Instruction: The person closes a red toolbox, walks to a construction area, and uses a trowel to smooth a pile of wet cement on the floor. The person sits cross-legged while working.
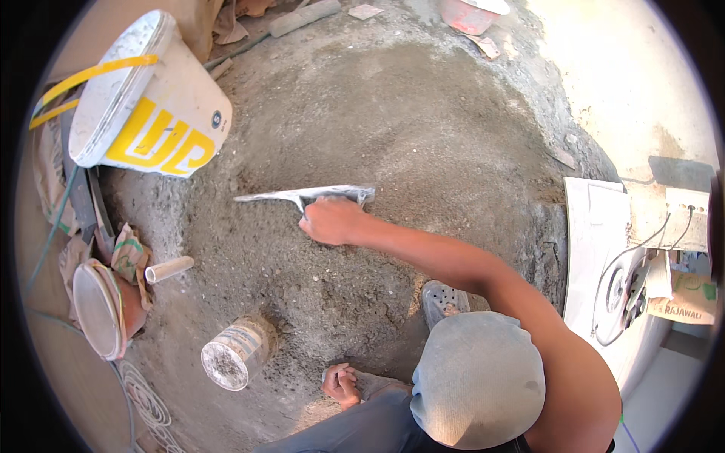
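My right hand is closed around the handle of a long metal plastering trowel. Its thin blade runs left to right, low over the rough grey-brown mortar floor; whether it touches the surface cannot be told. My bare right arm reaches in from the lower right. Beside my bent knee, my left hand has its fingers curled in, with nothing visible in them. A mortar-caked cylindrical can lies on its side to the left of that hand. A grey cap covers part of the lower right.
A large white bucket with a yellow handle stands at upper left. Below it are a short pale pipe, a reddish bucket and coiled cable. A red basin sits at the far edge; a white panel and power strip are right.
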Tool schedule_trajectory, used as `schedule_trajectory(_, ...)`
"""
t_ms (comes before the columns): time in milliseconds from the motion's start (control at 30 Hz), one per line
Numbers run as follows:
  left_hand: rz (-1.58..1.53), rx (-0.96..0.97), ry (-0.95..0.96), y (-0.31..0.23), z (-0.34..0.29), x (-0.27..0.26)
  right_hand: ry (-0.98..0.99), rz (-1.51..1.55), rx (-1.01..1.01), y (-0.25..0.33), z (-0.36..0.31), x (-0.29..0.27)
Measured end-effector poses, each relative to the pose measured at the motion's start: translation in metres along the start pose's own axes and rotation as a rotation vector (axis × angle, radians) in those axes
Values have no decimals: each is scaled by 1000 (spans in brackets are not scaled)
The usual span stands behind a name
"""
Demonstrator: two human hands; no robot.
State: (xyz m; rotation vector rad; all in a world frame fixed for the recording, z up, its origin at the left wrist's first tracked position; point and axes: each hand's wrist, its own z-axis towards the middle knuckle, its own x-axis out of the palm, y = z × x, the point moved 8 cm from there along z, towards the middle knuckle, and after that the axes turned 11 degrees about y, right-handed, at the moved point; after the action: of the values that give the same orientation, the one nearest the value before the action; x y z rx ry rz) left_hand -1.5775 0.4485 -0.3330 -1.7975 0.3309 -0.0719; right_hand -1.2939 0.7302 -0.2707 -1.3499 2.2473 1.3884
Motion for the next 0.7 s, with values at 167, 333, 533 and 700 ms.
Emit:
schedule_trajectory(167,68,102,39,-7,-2,2,-272,152,74,-29,-101,24)
schedule_trajectory(333,58,-2,79,2,-1,2,-860,151,662,-200,-218,-67)
schedule_trajectory(533,76,-17,98,-1,1,3,-1088,-166,1154,-370,-289,-145)
schedule_trajectory(700,227,-73,64,-9,2,4,-1027,-231,1418,-425,-328,-131)
